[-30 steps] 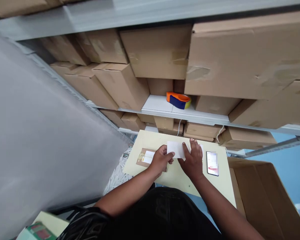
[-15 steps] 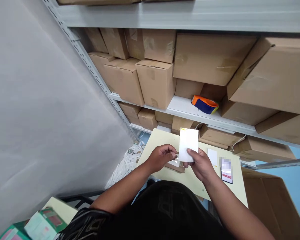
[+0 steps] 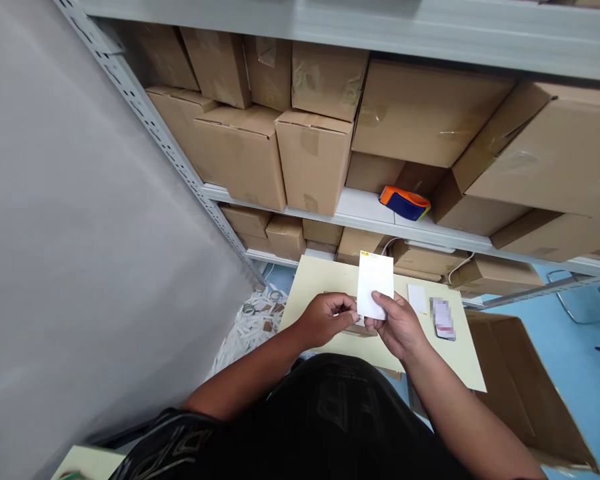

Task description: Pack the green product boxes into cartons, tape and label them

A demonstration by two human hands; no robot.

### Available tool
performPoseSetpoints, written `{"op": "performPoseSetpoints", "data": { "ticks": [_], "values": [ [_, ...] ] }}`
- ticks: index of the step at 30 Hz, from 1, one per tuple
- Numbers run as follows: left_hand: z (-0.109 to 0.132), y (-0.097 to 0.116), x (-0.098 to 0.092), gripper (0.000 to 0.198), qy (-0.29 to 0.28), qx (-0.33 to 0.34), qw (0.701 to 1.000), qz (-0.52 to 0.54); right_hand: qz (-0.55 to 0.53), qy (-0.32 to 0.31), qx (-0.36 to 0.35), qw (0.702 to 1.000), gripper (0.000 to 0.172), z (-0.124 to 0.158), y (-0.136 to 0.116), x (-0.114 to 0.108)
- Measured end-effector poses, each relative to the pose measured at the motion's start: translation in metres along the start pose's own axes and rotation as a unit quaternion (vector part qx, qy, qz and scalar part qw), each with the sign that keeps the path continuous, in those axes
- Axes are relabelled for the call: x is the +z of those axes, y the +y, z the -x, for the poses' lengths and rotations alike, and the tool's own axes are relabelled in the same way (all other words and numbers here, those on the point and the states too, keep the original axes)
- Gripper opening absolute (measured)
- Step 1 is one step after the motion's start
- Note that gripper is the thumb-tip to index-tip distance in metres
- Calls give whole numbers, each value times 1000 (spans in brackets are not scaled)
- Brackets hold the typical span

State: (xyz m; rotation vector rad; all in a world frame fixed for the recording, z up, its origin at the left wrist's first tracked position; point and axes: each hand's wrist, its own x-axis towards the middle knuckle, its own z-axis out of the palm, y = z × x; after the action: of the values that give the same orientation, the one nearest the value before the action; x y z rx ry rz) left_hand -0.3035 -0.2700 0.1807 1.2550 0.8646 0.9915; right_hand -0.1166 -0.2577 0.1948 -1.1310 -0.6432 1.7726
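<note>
My right hand (image 3: 400, 325) holds a white label sheet (image 3: 375, 283) upright above the pale yellow table (image 3: 450, 357), thumb pressed on its lower edge. My left hand (image 3: 326, 318) is closed in a pinch at the sheet's lower left corner. Under both hands lies a small brown cardboard piece (image 3: 356, 329), mostly hidden. A small white label (image 3: 417, 299) and a phone (image 3: 443, 319) lie on the table just right of my right hand.
Metal shelves (image 3: 365, 212) packed with cardboard boxes (image 3: 313, 160) stand behind the table; an orange-and-blue tape dispenser (image 3: 404, 203) sits on one shelf. An open cardboard box (image 3: 525, 390) is on the floor at right. Paper scraps (image 3: 245, 327) litter the floor at left, beside a grey wall.
The white sheet was lifted off the table and turned upright in my right hand. My left hand moved from the brown piece to the sheet's lower corner. The camera view swung.
</note>
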Motion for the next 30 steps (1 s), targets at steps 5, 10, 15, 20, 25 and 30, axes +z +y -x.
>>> {"op": "performPoseSetpoints", "data": {
  "ticks": [5,10,15,20,25,30],
  "values": [
    [0,-3,4,18,-14,-10,1000,23,2,4,-23,1000,33,4,4,-4],
    [-1,-9,12,23,-12,-35,998,51,4,6,-38,999,32,5,6,-13],
    [-2,-12,19,26,-3,-39,998,46,3,2,-31,1000,32,3,6,-22],
    [-3,-11,24,30,-7,-28,999,34,-1,0,-13,1000,32,1,5,-29],
    [-5,-8,28,27,-5,25,999,-26,-1,-4,4,1000,32,-1,5,-32],
    [-8,-11,34,21,39,35,997,-51,4,-4,12,1000,34,-4,8,-34]
  ]
}}
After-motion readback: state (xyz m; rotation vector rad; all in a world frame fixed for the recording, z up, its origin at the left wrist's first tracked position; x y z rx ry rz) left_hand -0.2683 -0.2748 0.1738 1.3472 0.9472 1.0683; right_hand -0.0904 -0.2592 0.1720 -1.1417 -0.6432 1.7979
